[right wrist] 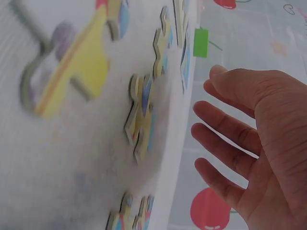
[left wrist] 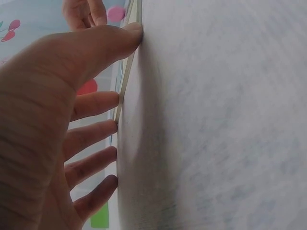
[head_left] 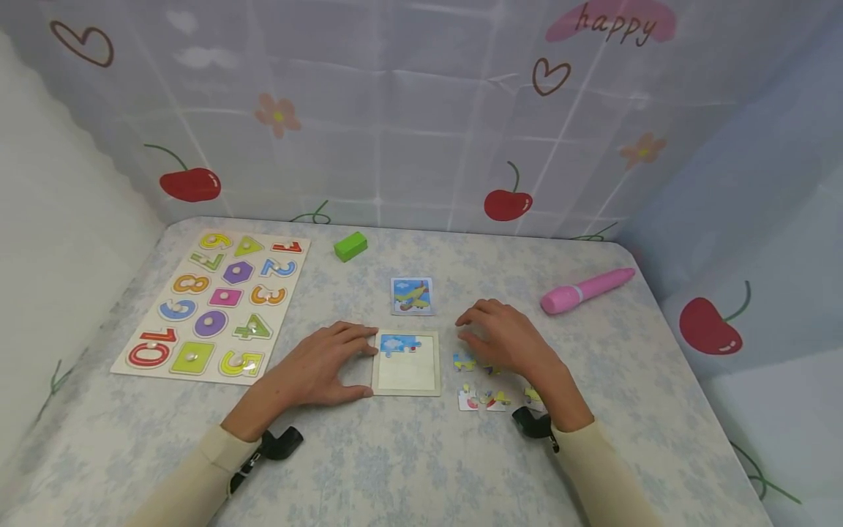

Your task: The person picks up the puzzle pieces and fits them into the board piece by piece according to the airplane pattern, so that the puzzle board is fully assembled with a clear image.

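A shallow square puzzle tray lies flat, with joined blue sky pieces along its upper left. My left hand rests at the tray's left side, thumb at the lower corner and fingertips near the upper one. In the left wrist view, its thumb and straight fingers meet the tray's edge. To the right, my right hand hovers above several loose jigsaw pieces, partly hiding some. Its fingers are loosely bent and hold nothing in the right wrist view.
Behind the tray lies a picture card of a yellow airplane. A green block sits farther back. At left is a number and shape board; at right, a pink stick-shaped thing. A printed curtain hangs behind the table.
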### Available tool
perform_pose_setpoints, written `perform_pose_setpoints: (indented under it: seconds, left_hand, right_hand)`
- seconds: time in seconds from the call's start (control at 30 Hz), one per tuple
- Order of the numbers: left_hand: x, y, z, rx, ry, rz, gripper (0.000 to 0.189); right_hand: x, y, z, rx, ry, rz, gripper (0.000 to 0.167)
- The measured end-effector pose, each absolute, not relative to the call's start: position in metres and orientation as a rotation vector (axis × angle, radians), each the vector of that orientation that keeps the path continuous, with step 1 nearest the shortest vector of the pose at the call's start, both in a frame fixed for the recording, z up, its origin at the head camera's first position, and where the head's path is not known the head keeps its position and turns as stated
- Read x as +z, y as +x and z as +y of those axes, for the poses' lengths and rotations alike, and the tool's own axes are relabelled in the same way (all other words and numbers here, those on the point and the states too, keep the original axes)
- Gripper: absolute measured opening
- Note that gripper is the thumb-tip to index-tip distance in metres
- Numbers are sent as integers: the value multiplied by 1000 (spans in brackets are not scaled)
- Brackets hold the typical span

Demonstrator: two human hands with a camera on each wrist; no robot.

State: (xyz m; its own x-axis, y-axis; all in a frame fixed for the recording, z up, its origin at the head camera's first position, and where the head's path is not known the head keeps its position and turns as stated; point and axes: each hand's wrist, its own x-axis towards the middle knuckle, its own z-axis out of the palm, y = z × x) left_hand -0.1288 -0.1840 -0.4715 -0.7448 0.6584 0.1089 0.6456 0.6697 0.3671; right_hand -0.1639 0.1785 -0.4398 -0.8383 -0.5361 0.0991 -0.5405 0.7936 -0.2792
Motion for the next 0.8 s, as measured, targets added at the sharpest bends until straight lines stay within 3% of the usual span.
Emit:
perform_pose_setpoints:
  seconds: [0.8]
  left_hand:
    - [-471,-128,-184,625,1098,2835,60]
  right_hand:
    - [-450,-162,238,547,627,-3065,26]
